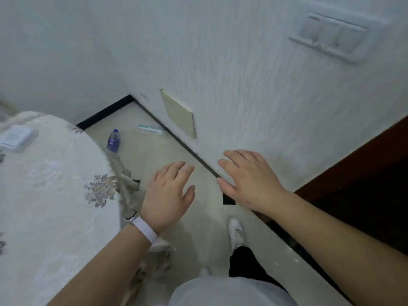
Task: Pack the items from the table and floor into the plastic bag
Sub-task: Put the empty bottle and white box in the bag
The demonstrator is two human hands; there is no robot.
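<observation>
Left hand [170, 195], seven o'clock, and right hand [247, 180], four, hover spread and empty. A blue-labelled bottle [113, 140] lies on the floor [145, 155] at nine.

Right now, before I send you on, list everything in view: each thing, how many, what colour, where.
small plastic bottle with a blue label: one, clear and blue, lying on the floor by the table's edge
slim toothbrush-like stick: one, teal and white, on the floor near the wall
flat rectangular packet: one, white, on the table, far left
table under an embroidered floral cloth: one, cream, left
wall cover plate: one, pale yellow, low on the wall
switch panel: one, white, upper right wall
plastic bag: none in view
shoe: one plainly seen, white, on the floor
left hand: open, empty, white wristband, over the floor
right hand: open, empty, by the wall
</observation>
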